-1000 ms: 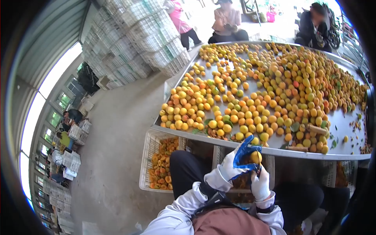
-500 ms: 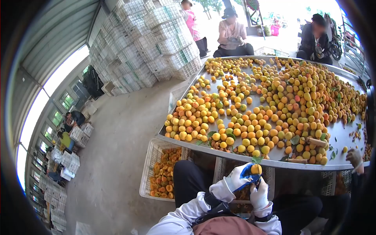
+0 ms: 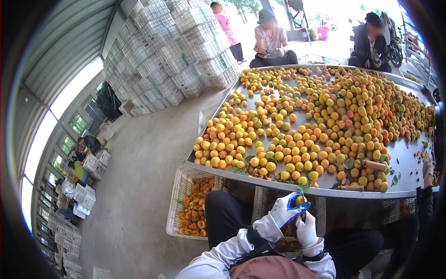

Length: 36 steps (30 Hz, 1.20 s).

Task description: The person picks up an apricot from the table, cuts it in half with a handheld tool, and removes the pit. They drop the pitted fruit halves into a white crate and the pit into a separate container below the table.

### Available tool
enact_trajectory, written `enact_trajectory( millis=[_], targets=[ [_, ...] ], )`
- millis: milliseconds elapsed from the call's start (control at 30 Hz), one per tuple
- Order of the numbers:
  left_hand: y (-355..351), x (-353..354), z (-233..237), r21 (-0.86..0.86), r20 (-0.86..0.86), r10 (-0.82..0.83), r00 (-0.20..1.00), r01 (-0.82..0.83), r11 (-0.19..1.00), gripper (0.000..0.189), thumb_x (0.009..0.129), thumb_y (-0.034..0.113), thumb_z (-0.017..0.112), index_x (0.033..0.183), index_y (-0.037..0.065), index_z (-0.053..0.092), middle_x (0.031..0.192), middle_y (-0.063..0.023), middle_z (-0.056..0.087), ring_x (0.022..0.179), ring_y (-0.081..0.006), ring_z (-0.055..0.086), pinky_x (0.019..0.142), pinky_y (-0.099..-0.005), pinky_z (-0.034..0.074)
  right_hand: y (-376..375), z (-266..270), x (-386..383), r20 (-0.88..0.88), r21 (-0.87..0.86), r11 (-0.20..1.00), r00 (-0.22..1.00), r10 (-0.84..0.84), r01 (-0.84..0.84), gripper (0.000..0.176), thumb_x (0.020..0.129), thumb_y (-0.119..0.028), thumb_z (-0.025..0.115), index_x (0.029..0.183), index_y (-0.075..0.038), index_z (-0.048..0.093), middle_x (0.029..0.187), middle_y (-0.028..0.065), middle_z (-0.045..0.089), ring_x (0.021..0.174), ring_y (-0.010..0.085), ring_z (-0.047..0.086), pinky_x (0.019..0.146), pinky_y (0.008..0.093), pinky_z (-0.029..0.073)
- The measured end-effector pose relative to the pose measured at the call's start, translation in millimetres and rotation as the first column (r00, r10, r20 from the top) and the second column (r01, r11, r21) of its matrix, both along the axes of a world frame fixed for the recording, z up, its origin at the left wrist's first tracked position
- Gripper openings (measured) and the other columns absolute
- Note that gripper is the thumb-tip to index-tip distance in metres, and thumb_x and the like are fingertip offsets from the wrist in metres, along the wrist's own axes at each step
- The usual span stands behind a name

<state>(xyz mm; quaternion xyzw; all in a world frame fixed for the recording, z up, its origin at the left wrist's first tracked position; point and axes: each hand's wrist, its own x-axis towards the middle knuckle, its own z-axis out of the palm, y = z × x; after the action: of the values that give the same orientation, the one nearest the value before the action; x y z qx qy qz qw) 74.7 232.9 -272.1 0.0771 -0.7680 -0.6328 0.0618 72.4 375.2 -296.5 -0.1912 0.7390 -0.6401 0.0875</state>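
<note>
My left hand (image 3: pixel 283 210), in a white glove with a blue palm, is closed around an apricot (image 3: pixel 301 200) just in front of the table's near edge. Right below it, my right hand (image 3: pixel 306 231) in a white glove has its fingers pressed together close to the fruit. A small dark thing shows at its fingertips, too small to name. Apricots (image 3: pixel 297 151) lie spread and heaped over the metal table (image 3: pixel 260 182) beyond my hands. A leaf (image 3: pixel 303 188) appears just above the held apricot.
Under the table, a white crate (image 3: pixel 173 218) holds opened apricot halves (image 3: pixel 197 204). Two wooden-looking handles (image 3: pixel 374 165) lie among the fruit. At right, a co-worker's gloved hand (image 3: pixel 427 169) reaches over the table. People sit across it; stacked crates (image 3: pixel 176 56) stand behind left.
My hands stay together at the apricot, with the fruit slightly lower in the left hand's grip. The co-worker's hand at right has moved further over the table. The view has shifted slightly.
</note>
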Motion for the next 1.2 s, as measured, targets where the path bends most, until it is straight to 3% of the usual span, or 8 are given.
enact_trajectory(
  millis=[433,533,667,933,1000,1067,1133,1200],
  targets=[
    [-14,2,-3,0.579,0.143,-0.209,0.967,0.090,0.810,0.026,0.095,0.017,0.073,0.113,-0.001,0.067,0.098,-0.0065,0.071,0.090,-0.0152,0.070,0.082,-0.0286,0.057,-2,-18,-3,0.705,-0.550,0.834,0.562,0.433,0.047,0.020,0.104,-0.017,0.054,0.100,-0.002,0.067,0.086,0.0013,0.066,0.073,0.0073,0.058,0.061,0.0243,0.046],
    [-19,1,-15,0.589,0.088,-0.241,0.967,0.145,0.795,0.033,0.099,0.024,0.069,0.118,-0.003,0.065,0.106,-0.0116,0.071,0.097,-0.0195,0.069,0.086,-0.0317,0.056,-5,-40,-4,0.414,-0.359,0.926,0.868,0.273,-0.120,0.016,0.102,-0.012,0.056,0.100,-0.002,0.068,0.084,0.0025,0.067,0.074,0.0075,0.058,0.063,0.0256,0.046],
    [-24,2,-22,0.725,-0.032,-0.304,0.952,0.232,0.649,0.045,0.102,0.029,0.063,0.133,-0.004,0.057,0.116,-0.0166,0.069,0.100,-0.0230,0.069,0.090,-0.0336,0.057,-4,-21,-4,0.281,-0.240,0.966,0.945,0.166,-0.098,0.013,0.100,-0.007,0.058,0.099,0.001,0.068,0.084,0.0045,0.068,0.076,0.0104,0.060,0.068,0.0286,0.048],
    [-24,1,14,0.482,-0.092,-0.218,0.972,0.235,0.844,0.069,0.095,0.012,0.071,0.154,0.002,0.037,0.115,-0.0140,0.069,0.100,-0.0192,0.068,0.092,-0.0330,0.055,-1,-4,-4,0.036,0.050,0.998,0.999,0.034,-0.036,0.016,0.093,0.000,0.060,0.108,0.004,0.067,0.082,0.0139,0.067,0.076,0.0177,0.061,0.075,0.0342,0.051],
    [-33,-3,32,-0.286,-0.198,-0.253,0.947,0.191,0.939,0.079,0.091,0.010,0.074,0.157,0.003,0.031,0.112,-0.0114,0.071,0.097,-0.0166,0.069,0.090,-0.0314,0.055,1,4,-8,0.041,0.048,0.997,0.998,0.053,-0.055,0.019,0.087,-0.001,0.061,0.105,0.001,0.067,0.086,0.0192,0.070,0.080,0.0323,0.070,0.076,0.0380,0.053],
    [-38,-8,34,-0.409,-0.273,-0.310,0.911,0.182,0.894,0.085,0.088,0.011,0.077,0.158,0.003,0.029,0.110,-0.0090,0.072,0.094,-0.0149,0.069,0.089,-0.0304,0.055,1,-2,-9,0.001,-0.004,0.998,0.998,0.070,-0.070,0.015,0.087,-0.001,0.060,0.101,0.002,0.065,0.084,0.0203,0.068,0.077,0.0353,0.067,0.073,0.0381,0.051],
    [-32,-6,43,-0.301,-0.224,-0.276,0.935,0.203,0.932,0.087,0.085,0.005,0.079,0.157,0.002,0.031,0.115,-0.0117,0.070,0.101,-0.0188,0.069,0.091,-0.0310,0.055,2,1,-7,0.038,-0.017,0.998,0.997,0.062,-0.061,0.015,0.087,-0.001,0.060,0.101,0.002,0.065,0.082,0.0209,0.067,0.076,0.0354,0.067,0.071,0.0387,0.051],
    [-21,-7,31,0.283,-0.237,-0.164,0.958,0.229,0.931,0.086,0.083,-0.002,0.078,0.155,0.001,0.031,0.126,-0.0166,0.065,0.111,-0.0260,0.067,0.095,-0.0355,0.055,2,7,-2,0.049,-0.023,0.999,0.998,0.047,-0.046,0.014,0.090,0.000,0.059,0.103,0.003,0.065,0.082,0.0183,0.067,0.075,0.0281,0.066,0.072,0.0365,0.051]
  ],
)
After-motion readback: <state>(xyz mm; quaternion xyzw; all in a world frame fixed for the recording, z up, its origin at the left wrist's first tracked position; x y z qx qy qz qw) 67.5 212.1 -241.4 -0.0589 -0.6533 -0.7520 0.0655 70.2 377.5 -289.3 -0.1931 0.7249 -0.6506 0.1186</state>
